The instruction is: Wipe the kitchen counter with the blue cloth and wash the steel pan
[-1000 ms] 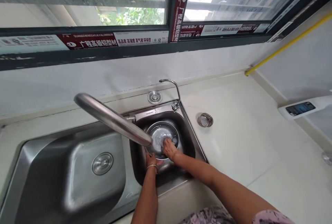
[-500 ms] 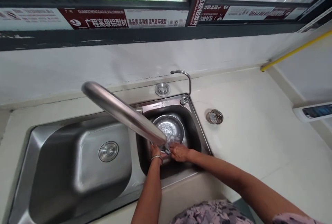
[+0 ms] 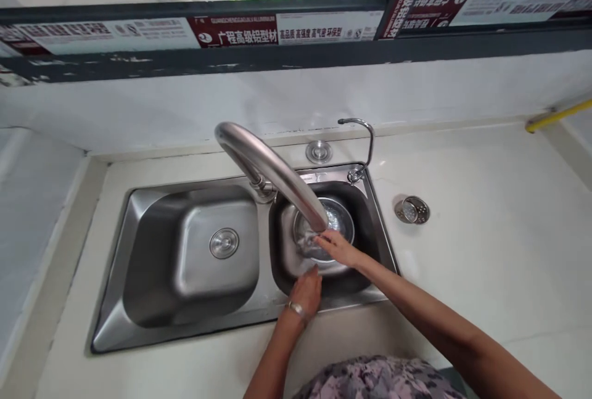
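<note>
Under the tap spout [image 3: 296, 189], my right hand [image 3: 340, 248] reaches over a round metal basin [image 3: 352, 226] in the right sink bowl. Its fingers are drawn together and point left, beside a blurred greyish patch that could be splashing water or a wet cloth. What they hold, if anything, I cannot make out. My left hand [image 3: 308, 291], with a bracelet [image 3: 296, 308] at the wrist, is lower, over the front of the right bowl [image 3: 277, 251]. Its fingers extend forward, with nothing visible in them. Water ripples inside the basin.
The left sink bowl [image 3: 155, 263] has a round drain [image 3: 224, 243]. Behind the sink lies a metal drain cover [image 3: 319, 152], and a small curved tap [image 3: 367, 140] rises at its back right corner. A strainer basket [image 3: 411, 209] sits on the right counter [image 3: 485, 220].
My left hand has drawn back from the basin toward the sink's front edge, away from my right hand. My right hand stays close under the spout. The camera view has swung left.
</note>
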Demonstrator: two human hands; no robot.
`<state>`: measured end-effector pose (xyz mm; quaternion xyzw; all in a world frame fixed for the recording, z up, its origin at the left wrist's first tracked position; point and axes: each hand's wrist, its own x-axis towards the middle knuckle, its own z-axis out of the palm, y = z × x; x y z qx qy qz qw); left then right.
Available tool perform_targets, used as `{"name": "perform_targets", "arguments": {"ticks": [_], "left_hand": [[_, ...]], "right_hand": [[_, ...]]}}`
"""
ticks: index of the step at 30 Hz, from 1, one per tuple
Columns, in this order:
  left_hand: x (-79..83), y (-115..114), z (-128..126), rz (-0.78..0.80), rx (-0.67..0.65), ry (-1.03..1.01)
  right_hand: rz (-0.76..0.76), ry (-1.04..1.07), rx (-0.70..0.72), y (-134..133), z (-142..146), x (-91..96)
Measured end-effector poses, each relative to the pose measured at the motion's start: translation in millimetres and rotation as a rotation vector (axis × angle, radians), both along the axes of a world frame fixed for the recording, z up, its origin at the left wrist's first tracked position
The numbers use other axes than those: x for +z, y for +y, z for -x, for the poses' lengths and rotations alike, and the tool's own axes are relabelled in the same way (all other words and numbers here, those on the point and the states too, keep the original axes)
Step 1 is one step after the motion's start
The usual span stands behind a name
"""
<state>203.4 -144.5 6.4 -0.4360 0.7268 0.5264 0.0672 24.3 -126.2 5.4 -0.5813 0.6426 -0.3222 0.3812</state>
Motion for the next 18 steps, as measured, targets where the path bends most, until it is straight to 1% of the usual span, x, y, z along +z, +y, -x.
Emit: {"name": "perform_targets", "arguments": {"ticks": [1, 2, 3, 4, 5, 6, 8, 10, 12, 14, 15, 16, 17, 18], "left_hand": [[13.8, 7.5, -17.0, 0.007, -0.036, 0.026], [26.5, 14.8, -35.9, 0.039, -0.114, 0.071], [37.4, 21.7, -55.9, 0.072, -0.145, 0.09], [46.2, 28.2, -76.1, 0.1, -0.141, 0.085], [52.6, 34.3, -95.6, 0.13, -0.122, 0.082], [56.9, 40.0, -113.6, 0.168, -0.092, 0.085], [60.1, 50.7, -142.3, 0.229, -0.015, 0.096], [59.3, 60.3, -159.3, 0.248, 0.083, 0.093], [57.7, 67.7, -166.0, 0.241, 0.181, 0.077], [56.9, 71.1, -166.9, 0.249, 0.254, 0.071], [56.8, 70.9, -166.5, 0.257, 0.281, 0.072], [56.7, 69.4, -166.0, 0.271, 0.305, 0.072], [56.7, 66.7, -165.8, 0.286, 0.329, 0.072], [56.5, 63.0, -165.8, 0.303, 0.354, 0.066]], "right_hand": [[0.066, -0.057, 0.062, -7.8, -14.5, 9.8], [0.117, -0.096, 0.127, -16.8, -31.0, 17.4], [0.148, -0.11, 0.19, -26.4, -49.1, 22.2], [0.167, -0.102, 0.259, -35.9, -68.0, 24.1], [0.184, -0.042, 0.346, -44.6, -86.9, 23.5], [0.185, 0.053, 0.435, -51.8, -104.8, 20.6], [0.191, 0.267, 0.59, -60.0, -133.0, 10.9], [0.243, 0.399, 0.686, -58.0, -145.9, 0.7], [0.307, 0.412, 0.764, -46.8, -141.3, -6.3], [0.316, 0.345, 0.86, -29.7, -121.2, -10.0], [0.273, 0.304, 0.886, -20.6, -106.8, -11.4], [0.207, 0.273, 0.883, -12.1, -90.2, -13.0], [0.116, 0.263, 0.837, -4.9, -72.1, -14.9], [0.018, 0.276, 0.756, 0.4, -52.9, -17.4]]}}
